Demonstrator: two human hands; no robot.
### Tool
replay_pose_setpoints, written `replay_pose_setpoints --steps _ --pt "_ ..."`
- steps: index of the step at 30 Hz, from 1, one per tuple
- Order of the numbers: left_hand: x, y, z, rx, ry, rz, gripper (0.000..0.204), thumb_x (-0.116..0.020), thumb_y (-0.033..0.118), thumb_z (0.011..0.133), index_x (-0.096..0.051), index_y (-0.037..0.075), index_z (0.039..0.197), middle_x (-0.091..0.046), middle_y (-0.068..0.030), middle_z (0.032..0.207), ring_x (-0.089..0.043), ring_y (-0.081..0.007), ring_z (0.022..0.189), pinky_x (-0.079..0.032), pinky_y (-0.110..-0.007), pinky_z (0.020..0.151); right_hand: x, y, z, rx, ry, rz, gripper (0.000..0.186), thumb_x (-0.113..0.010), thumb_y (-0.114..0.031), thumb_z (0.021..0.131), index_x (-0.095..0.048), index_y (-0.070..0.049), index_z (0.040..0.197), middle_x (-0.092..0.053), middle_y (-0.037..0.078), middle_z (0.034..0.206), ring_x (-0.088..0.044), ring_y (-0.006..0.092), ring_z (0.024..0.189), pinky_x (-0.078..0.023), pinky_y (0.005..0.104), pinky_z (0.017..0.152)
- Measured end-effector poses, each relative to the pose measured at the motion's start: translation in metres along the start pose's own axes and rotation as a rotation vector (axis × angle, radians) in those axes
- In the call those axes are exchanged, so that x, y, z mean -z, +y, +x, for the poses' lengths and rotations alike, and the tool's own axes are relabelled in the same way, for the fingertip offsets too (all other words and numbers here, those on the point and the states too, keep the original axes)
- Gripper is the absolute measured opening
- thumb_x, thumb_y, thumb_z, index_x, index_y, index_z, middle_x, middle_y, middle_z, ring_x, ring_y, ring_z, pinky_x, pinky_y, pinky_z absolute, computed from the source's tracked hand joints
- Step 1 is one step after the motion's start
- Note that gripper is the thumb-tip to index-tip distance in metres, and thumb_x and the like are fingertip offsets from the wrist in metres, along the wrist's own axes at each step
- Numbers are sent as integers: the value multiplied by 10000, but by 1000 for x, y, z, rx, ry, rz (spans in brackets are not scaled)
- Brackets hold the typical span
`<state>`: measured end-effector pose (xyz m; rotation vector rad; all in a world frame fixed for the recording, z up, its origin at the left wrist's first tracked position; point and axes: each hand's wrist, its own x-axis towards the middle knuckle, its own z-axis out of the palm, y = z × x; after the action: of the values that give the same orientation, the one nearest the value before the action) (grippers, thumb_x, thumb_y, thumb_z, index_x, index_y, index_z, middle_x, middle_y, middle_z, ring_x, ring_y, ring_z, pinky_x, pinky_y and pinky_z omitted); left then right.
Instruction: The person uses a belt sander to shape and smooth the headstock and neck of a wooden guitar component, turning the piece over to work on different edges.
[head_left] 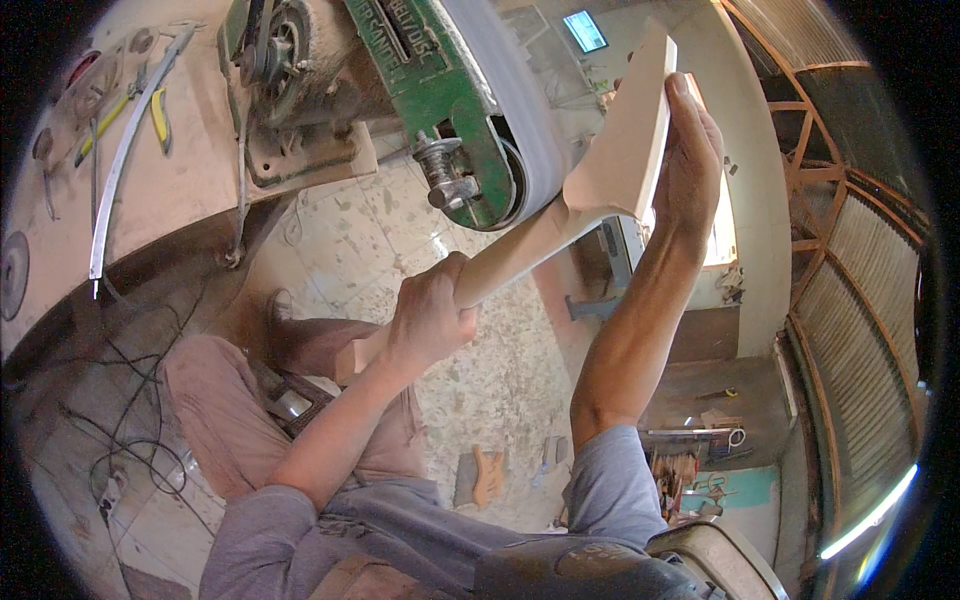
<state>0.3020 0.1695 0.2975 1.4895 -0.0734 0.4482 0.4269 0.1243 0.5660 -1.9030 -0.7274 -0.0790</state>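
A pale wooden guitar neck [515,248] slants from low left to upper right across the middle of the view. My left hand [432,312] is wrapped round its shaft, and the squared heel end shows below the wrist. My right hand [690,165] grips the broad headstock [625,130] at the far end, thumb along the edge, most fingers hidden behind the wood. Where shaft and headstock meet, the neck lies against or very close to the rounded end of a green belt sander [455,130]. Its grey belt [515,90] looks smeared, as if running.
Left, a dusty workbench [180,185] carries yellow-handled pliers [160,118], a long metal strip [125,150] and small parts. Black cables [150,400] tangle on the floor. A guitar-shaped wooden piece [488,477] lies below. A lit screen [585,32] and tool shelves stand farther off.
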Motion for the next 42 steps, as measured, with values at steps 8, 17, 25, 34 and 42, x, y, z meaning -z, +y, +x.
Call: replay_pose_setpoints --steps 8,17,25,34,42 --pt "3 -11 16 85 -295 -364 208 -552 62 729 -610 35 928 -574 -63 686 -550 -169 612 -451 -331 601 -2 4 4 -14 100 -37 380 -705 -356 915 -662 14 995 -639 45 827 -617 88 737 -518 215 675" --pt "-4 -21 27 193 -618 -856 297 -529 95 701 -634 -16 956 -550 -16 674 -492 -108 602 -440 -285 581 11 11 9 2 274 -372 570 -761 -535 815 -659 22 880 -528 9 686 -511 74 597 -493 229 592" --pt "-9 -18 32 203 -779 -1080 505 -560 125 577 -644 -61 1039 -559 -59 643 -516 -132 565 -453 -294 552 4 3 -1 31 441 -626 668 -767 -583 788 -616 58 903 -519 45 667 -508 87 607 -461 230 560" --pt "-17 -19 35 229 -902 -1156 654 -573 159 493 -622 -134 1075 -588 -105 631 -550 -166 530 -455 -295 503 5 2 -6 92 552 -875 695 -757 -654 744 -599 23 770 -603 114 700 -629 197 646 -530 314 583" --pt "-14 -21 35 299 -1004 -1281 708 -612 173 492 -598 -175 1108 -600 -146 665 -550 -180 501 -460 -302 483 -4 -4 -18 130 674 -983 685 -803 -620 714 -620 34 797 -638 131 718 -640 235 704 -520 356 695"
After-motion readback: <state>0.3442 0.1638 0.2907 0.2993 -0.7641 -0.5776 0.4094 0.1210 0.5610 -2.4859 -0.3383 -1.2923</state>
